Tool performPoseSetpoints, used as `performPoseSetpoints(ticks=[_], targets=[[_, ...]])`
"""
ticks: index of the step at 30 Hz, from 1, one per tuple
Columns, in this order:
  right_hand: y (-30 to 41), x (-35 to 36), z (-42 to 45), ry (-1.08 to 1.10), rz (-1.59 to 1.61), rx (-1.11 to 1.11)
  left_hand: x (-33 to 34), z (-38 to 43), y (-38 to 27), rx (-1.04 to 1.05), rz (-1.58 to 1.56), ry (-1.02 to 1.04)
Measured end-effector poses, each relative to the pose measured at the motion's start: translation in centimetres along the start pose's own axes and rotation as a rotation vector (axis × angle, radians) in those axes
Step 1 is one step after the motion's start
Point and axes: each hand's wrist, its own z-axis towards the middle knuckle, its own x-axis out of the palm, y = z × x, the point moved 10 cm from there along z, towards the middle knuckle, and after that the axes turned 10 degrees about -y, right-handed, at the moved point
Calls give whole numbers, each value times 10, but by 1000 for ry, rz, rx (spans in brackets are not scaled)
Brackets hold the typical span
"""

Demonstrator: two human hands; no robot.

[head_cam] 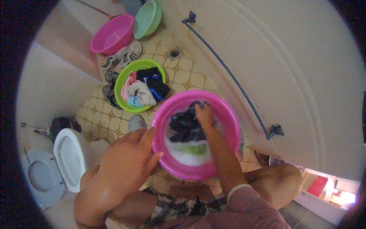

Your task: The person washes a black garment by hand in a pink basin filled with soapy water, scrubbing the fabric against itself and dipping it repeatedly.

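Observation:
A pink plastic basin stands on the floor before me, holding foamy water and a soaked dark garment. Inside it my right hand has its fingers curled into the garment's upper right part. My left hand is by the basin's left rim, its thumb overlapping the rim in view. Whether it grips the rim or hangs above it is unclear. A green patch shows blurred through the suds; what it is cannot be made out.
Beyond the basin sits a lime-green tub of clothes. Sneakers, another pink basin and a pale green basin are farther off. A toilet is left, a wall-mounted bar right, a floor drain ahead.

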Motion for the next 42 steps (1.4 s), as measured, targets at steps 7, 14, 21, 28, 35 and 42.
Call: performPoseSetpoints(ticks=[7,14,21,28,35,42], targets=[[63,-59,-134,-150,-166,-887,39,3,-8,176,-48,-73],[12,-68,-121,-86,-278,-702,227,58,11,82,-28,311],[-7,-29,-99,147,-462,-559,349,135,5,253,211,93],[-53,48,-79,252,-411,-504,565,141,80,39,21,291],[-90,68,-49,158,-428,-330,548,182,86,-80,-53,483],[-86,63,-18,11,-283,-63,514,206,96,-156,-147,411]])
